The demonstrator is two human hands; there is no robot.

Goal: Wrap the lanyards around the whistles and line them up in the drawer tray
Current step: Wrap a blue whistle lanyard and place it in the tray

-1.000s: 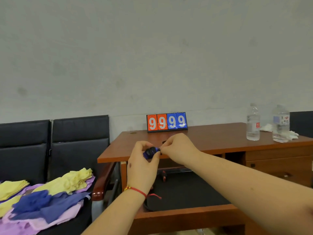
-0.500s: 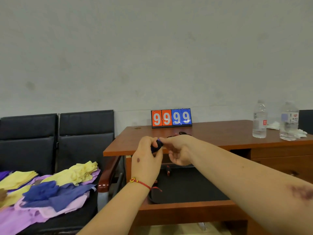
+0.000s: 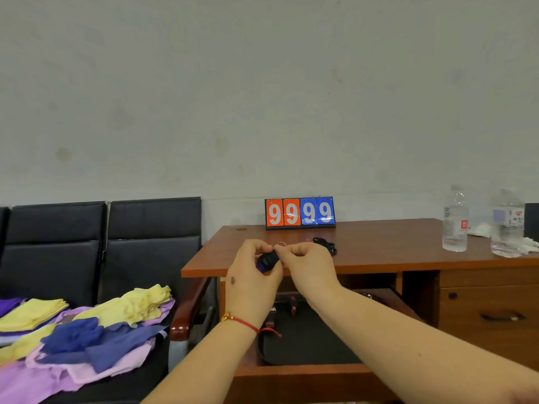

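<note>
Lying nearest, the open drawer tray holds a red whistle at its far side. Above it, the left hand curls its fingers around the blue whistle, and the right hand pinches at its top, by a small ring. Farther, a black lanyard lies on the desk before the scoreboard.

Orange and blue scoreboard with white nines; reddish-brown desk; black chairs; yellow, blue and lilac cloths; dark blue whistle.
</note>
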